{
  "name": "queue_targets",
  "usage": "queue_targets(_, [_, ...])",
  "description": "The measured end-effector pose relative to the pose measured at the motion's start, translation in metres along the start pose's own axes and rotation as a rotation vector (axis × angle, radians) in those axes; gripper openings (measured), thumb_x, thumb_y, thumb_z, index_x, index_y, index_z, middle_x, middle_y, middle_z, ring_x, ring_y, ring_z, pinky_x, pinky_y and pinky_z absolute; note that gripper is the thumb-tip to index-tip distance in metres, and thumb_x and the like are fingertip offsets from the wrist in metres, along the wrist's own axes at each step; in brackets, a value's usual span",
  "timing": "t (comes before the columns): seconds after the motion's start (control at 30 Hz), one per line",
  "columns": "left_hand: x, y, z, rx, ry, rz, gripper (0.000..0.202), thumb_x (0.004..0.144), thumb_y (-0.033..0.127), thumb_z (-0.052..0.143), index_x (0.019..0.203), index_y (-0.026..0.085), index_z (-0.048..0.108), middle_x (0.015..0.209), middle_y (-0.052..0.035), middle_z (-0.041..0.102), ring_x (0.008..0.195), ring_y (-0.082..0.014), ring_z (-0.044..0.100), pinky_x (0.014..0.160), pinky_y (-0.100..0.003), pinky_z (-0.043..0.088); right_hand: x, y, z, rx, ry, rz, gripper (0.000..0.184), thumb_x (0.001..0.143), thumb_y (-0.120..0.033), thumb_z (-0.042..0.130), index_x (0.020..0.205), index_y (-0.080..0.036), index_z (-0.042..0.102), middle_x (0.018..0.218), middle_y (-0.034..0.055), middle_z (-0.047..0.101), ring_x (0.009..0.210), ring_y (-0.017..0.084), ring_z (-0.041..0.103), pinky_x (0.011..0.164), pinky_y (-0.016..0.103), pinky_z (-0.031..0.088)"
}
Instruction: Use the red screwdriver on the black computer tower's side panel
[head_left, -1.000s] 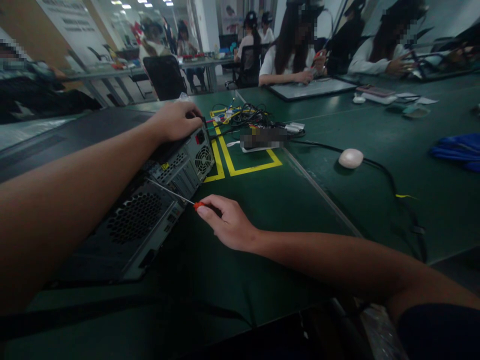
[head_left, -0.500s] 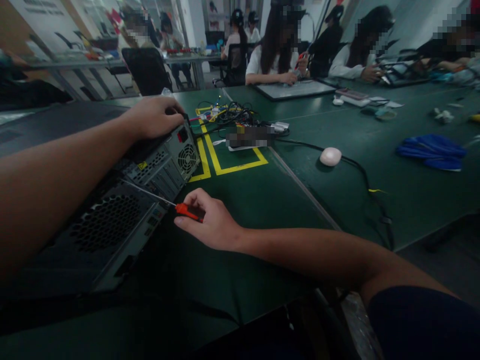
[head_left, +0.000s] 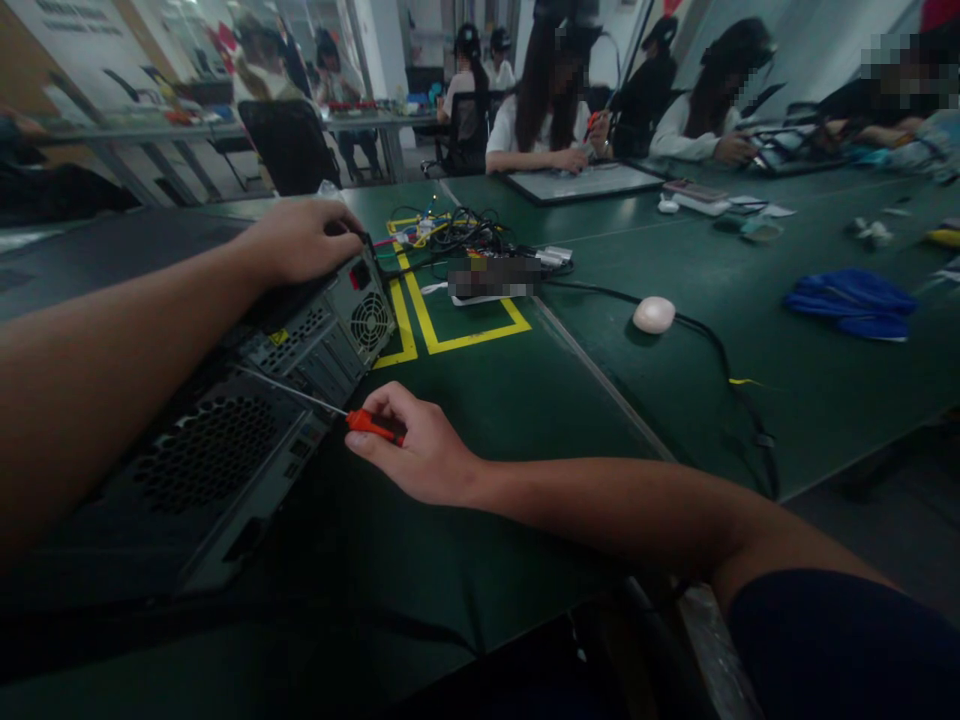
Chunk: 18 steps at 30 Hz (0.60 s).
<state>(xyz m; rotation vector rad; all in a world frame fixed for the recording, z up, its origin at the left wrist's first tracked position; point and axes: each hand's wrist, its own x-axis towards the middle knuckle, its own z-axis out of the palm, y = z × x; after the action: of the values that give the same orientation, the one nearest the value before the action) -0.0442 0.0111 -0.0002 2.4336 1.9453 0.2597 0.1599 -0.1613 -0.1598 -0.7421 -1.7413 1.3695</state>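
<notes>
Work on computer case (head_left: 217,455), rear panel (head_left: 326,350) fitted, appears unfinished: right hand (head_left: 427,450) grips screwdriver (head_left: 367,424); left hand (head_left: 304,240) atop, grip unclear.

The person's left hand (head_left: 304,242) lies palm down; the right hand (head_left: 424,450) is closed.
The left forearm (head_left: 135,325) slants forward, its wrist nearly straight, the thumb apart from bent fingers whose tips are hidden. The right forearm (head_left: 577,492) reaches in across the near edge of the table (head_left: 487,400), elbow bent below a navy sleeve (head_left: 832,640), thumb under, forefinger crooked above.
</notes>
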Motion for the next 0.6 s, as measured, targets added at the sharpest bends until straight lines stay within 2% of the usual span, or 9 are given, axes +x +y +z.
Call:
queue_targets(0.1, [-0.0002,0.0011,-0.0007,0.001,-0.007,0.0,0.079,0.108,0.053,0.052,0.166,0.006,0.079,0.172,-0.0258,0.082,0.156,-0.045,0.073,0.139,-0.059,0.054,0.0,-0.0005,-0.0012,-0.008,-0.003,-0.009,0.037,0.107,-0.049,0.092,0.112,-0.03,0.061,0.101,-0.0035,0.068,0.089,0.022,0.066,0.088,0.039,0.056])
queue_targets(0.23, [-0.0009,0.0015,-0.0009,0.004,0.008,-0.013,0.078,0.108,0.054,0.052,0.165,0.008,0.08,0.171,-0.0247,0.083,0.155,-0.0451,0.073,0.138,-0.061,0.055,-0.0004,-0.0013,-0.0014,-0.03,0.006,-0.002,0.039,0.107,-0.054,0.093,0.112,-0.03,0.063,0.101,-0.003,0.071,0.09,0.023,0.068,0.089,0.039,0.058])
queue_targets(0.43, [0.0008,-0.002,-0.0001,0.023,-0.009,-0.003,0.073,0.113,0.052,0.048,0.164,0.01,0.079,0.171,-0.0231,0.083,0.155,-0.0389,0.073,0.136,-0.052,0.055,-0.0011,-0.0033,-0.0011,-0.056,0.016,0.012,0.038,0.107,-0.057,0.091,0.111,-0.03,0.065,0.104,-0.0017,0.074,0.091,0.023,0.068,0.093,0.04,0.059])
queue_targets(0.6, [0.0005,-0.002,-0.0005,0.018,-0.001,0.012,0.072,0.114,0.051,0.05,0.167,0.01,0.078,0.174,-0.0227,0.081,0.156,-0.0379,0.073,0.14,-0.053,0.053,-0.0013,-0.0026,-0.0011,-0.036,0.026,-0.014,0.037,0.11,-0.058,0.089,0.112,-0.028,0.068,0.104,-0.0015,0.074,0.095,0.024,0.07,0.096,0.04,0.059])
